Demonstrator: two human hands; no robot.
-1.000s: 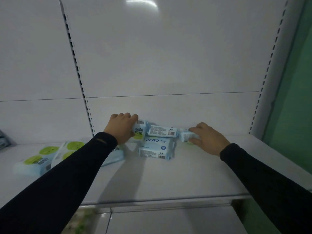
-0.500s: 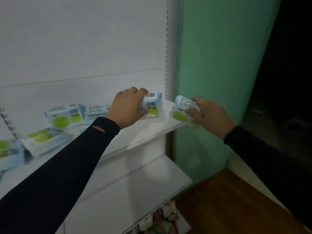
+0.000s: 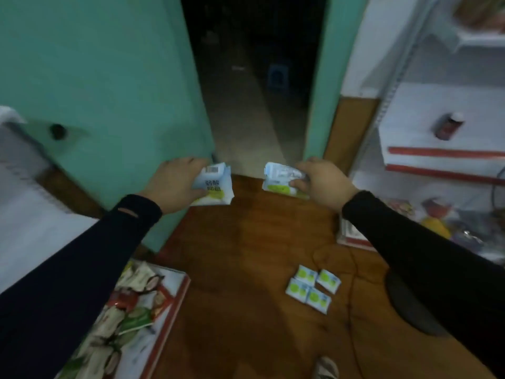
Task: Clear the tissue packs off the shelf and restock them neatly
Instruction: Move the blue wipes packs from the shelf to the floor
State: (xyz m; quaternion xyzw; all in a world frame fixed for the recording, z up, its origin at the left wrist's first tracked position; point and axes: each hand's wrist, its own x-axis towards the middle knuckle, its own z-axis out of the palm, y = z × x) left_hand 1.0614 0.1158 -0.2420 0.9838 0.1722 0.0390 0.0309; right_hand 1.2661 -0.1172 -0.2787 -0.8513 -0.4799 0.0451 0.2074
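My left hand (image 3: pixel 175 183) grips a light-blue and white tissue pack (image 3: pixel 216 187) with a barcode and a green patch, held out over the wooden floor. My right hand (image 3: pixel 323 181) grips a second tissue pack (image 3: pixel 281 180) of the same kind at about the same height. Both packs are off the shelf, in the air in front of me. Several more tissue packs (image 3: pixel 313 288) with green dots lie grouped on the wooden floor (image 3: pixel 246 269) below and to the right. The white shelf (image 3: pixel 24 203) I took them from shows at the far left edge.
A green wall (image 3: pixel 109 77) stands ahead on the left beside a dark doorway (image 3: pixel 254 64). A low tray of snack packets (image 3: pixel 128 318) sits at bottom left. White shelving with red trim (image 3: pixel 442 154) and a small bottle (image 3: pixel 449 125) stands at right. A shoe (image 3: pixel 326 367) shows at the bottom.
Both hands lifted a tissue pack each off the shelf. My view has swung right and down, away from the shelf, to the floor where other packs lie.
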